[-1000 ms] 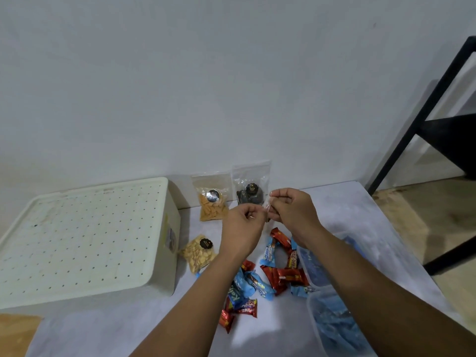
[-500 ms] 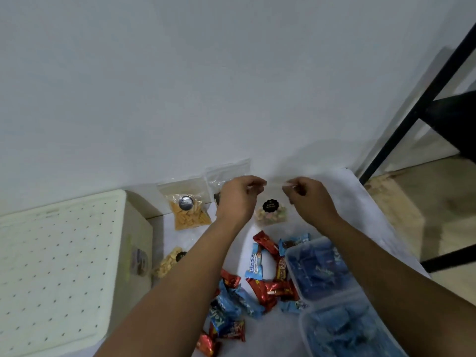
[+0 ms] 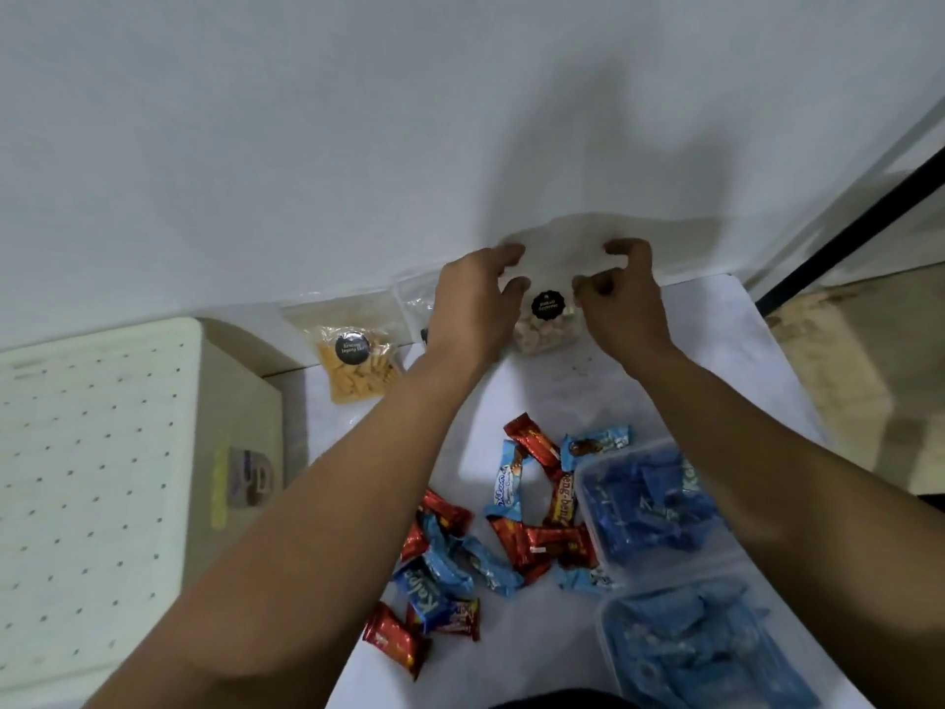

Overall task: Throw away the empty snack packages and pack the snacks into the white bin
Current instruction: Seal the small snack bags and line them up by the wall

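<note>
Against the wall stands a clear snack pouch (image 3: 548, 327) with pale pieces and a round black label. My left hand (image 3: 473, 304) grips its left top edge and my right hand (image 3: 619, 299) pinches its right top edge. A second pouch (image 3: 358, 363) with orange crackers leans on the wall to the left. A third pouch (image 3: 415, 309) is mostly hidden behind my left hand. Red and blue wrapped candies (image 3: 516, 534) lie scattered on the white table (image 3: 716, 360). The white bin (image 3: 107, 483) sits upside down at the left, its perforated base up.
Two clear plastic tubs (image 3: 659, 504) filled with blue wrappers sit at the right front of the table. A black metal frame (image 3: 859, 217) and wooden floor lie beyond the table's right edge. The wall runs close behind the pouches.
My hands have moved the labelled pouch back to the wall and now hold its top at both sides. The camera has tilted down and nearer.
</note>
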